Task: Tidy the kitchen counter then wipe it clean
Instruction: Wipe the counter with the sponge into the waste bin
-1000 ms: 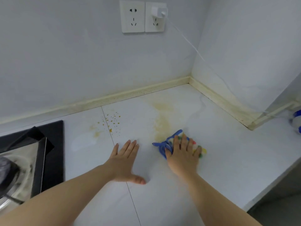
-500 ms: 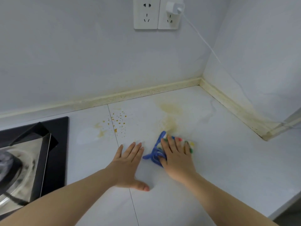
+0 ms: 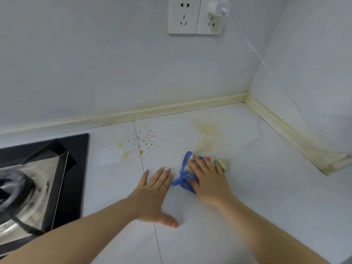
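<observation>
My right hand (image 3: 207, 178) lies flat on a colourful cleaning cloth (image 3: 183, 177) with a blue edge and presses it onto the white counter (image 3: 266, 187). Just beyond the cloth is a pale yellow smear (image 3: 206, 134). Orange-yellow splatter spots (image 3: 142, 141) dot the counter to the left of it. My left hand (image 3: 154, 193) rests palm down on the counter beside the cloth, fingers apart, holding nothing.
A black gas stove with a steel burner tray (image 3: 38, 180) fills the left side. Two wall sockets (image 3: 194, 16) sit above, one with a white charger and cable (image 3: 247, 42) running right. Stained trim (image 3: 171, 109) lines the corner walls.
My right hand has slid the cloth leftward, closer to my left hand. The view has shifted right and in, so the blue-white object at the right edge is out of sight.
</observation>
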Demonstrator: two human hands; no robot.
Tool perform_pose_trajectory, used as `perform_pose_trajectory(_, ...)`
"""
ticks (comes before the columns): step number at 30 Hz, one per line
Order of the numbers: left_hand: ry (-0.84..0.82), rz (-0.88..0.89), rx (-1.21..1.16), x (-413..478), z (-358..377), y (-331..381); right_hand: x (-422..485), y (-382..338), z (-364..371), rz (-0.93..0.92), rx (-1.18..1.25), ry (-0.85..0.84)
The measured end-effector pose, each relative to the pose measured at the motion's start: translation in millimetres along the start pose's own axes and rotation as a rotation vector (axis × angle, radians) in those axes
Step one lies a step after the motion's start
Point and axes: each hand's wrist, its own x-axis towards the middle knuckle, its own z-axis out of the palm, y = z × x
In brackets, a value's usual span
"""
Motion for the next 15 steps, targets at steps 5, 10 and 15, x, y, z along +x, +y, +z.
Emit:
perform_pose_trajectory(5, -0.006, -0.001, -0.007, -0.8, 1.6, -1.3, 22.0, 24.8, -16.5, 0.429, 0.104, -0.061)
perform_pose_trajectory(10, -0.005, 0.008, -0.022, 2.7, 3.2, -3.4, 18.0, -3.5, -0.6, 0.081, -0.017, -0.148)
perform_pose_trajectory(15, 0.141, -0.048, -0.236, -0.3, -4.4, -6.0, 39.0, 50.1, -15.0, 0.344, 0.087, -0.091)
